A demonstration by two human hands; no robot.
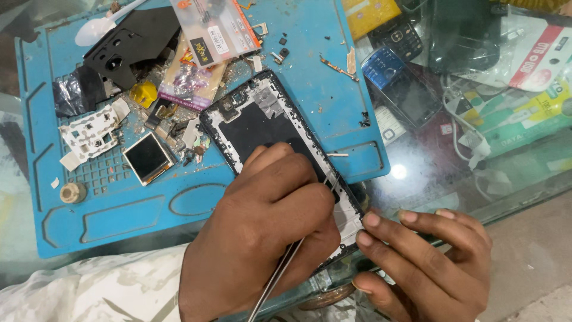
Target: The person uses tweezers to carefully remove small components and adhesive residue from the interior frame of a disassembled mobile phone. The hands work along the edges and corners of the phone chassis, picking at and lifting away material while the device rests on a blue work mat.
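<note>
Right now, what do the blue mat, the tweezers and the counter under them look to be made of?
The blue mat looks like matte silicone or rubber, with moulded trays. The tweezers in the left hand look like bare metal, thin and shiny. The counter seems to be glass: it shows glare and see-through depth.

Lighting: bright, even, overhead. Glare: white lamp spot on glass counter [398, 172], sheen on plastic packets [536, 59]. Shadows: soft, short, under hands. Focus: centre sharp; corners slightly soft, mild wide-angle stretch.
</note>
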